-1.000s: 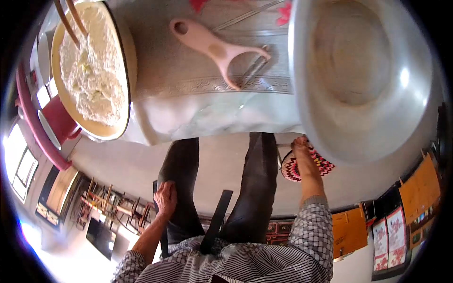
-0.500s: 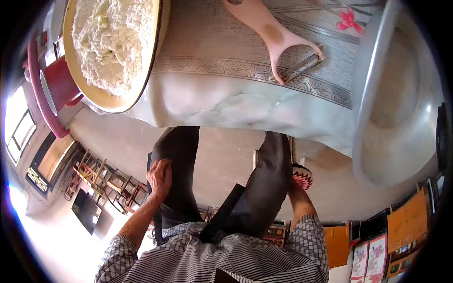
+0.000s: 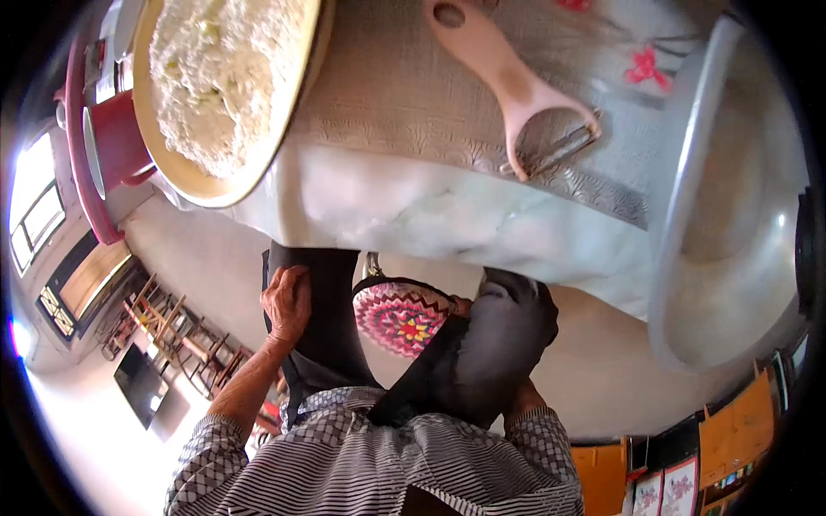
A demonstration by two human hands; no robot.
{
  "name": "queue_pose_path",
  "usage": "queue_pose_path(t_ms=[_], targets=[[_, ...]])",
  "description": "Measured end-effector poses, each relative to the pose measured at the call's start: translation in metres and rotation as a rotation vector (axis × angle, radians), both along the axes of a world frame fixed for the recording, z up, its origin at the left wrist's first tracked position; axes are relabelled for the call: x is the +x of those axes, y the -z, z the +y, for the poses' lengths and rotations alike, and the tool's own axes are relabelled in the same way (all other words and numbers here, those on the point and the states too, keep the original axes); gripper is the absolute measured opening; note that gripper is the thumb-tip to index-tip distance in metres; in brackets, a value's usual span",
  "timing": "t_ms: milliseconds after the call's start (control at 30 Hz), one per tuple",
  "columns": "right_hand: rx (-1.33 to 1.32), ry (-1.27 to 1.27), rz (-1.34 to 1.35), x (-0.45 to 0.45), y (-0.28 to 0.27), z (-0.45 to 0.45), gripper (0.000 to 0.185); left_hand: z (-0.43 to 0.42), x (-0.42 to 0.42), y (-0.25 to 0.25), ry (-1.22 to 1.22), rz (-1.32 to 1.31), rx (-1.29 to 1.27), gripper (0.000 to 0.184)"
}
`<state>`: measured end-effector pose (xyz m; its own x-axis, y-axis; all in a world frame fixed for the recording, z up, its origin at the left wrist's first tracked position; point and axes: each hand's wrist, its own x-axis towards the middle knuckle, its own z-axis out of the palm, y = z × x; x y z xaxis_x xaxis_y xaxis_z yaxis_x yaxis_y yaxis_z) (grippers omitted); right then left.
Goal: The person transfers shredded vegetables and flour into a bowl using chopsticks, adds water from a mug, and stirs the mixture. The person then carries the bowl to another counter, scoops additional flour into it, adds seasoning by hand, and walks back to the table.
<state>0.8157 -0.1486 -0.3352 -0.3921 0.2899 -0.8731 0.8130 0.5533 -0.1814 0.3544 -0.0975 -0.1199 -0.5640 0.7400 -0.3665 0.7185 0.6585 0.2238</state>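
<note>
My left hand [image 3: 286, 303] rests on the outer side of my left thigh, fingers loosely bent and holding nothing. Between my legs is a round stool [image 3: 400, 318] with a pink, white and yellow patterned cover and a metal leg. The fingertips of my right hand [image 3: 462, 307] show at the stool's right edge, gripping it; my right thigh hides most of that hand. On the table above my knees lies a pink peeler [image 3: 503, 73]. A yellow-rimmed basin [image 3: 202, 191] of white flour with greenish bits stands at the left.
A large metal bowl [image 3: 671, 198] sits tilted in view at the table's right edge. The tablecloth [image 3: 387, 193] hangs over near my knees. A dark red mug [image 3: 120, 142] is beyond the basin. Wooden chairs [image 3: 176, 331] stand behind at the left.
The patterned stool has come from outside my right leg to between my legs, with my right hand on it. My left hand stays on my thigh.
</note>
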Motion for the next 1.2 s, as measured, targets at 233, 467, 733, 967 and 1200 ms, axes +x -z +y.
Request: queue_pose_path(t_ms=[233, 467, 733, 967, 1200], targets=[[0.105, 0.024, 0.047, 0.002, 0.028, 0.021, 0.020, 0.032, -0.014, 0.045, -0.015, 0.128, 0.149, 0.016], [0.265, 0.090, 0.133, 0.009, 0.048, 0.059, 0.020, 0.011, -0.032, 0.048, -0.037, 0.217, 0.377, 0.012], [0.230, 1.017, 0.625, -0.025, -0.056, 0.173, 0.016, -0.021, -0.031, 0.044, -0.040, 0.246, 0.565, 0.007], [0.784, 0.651, 1.301, -0.175, -0.281, 0.206, 0.017, -0.023, -0.014, -0.015, 0.129, 0.063, 0.777, 0.006], [1.077, 0.333, 0.982, -0.282, -0.274, 0.304, 0.034, -0.037, -0.022, -0.021, 0.290, -0.061, 1.054, 0.009]])
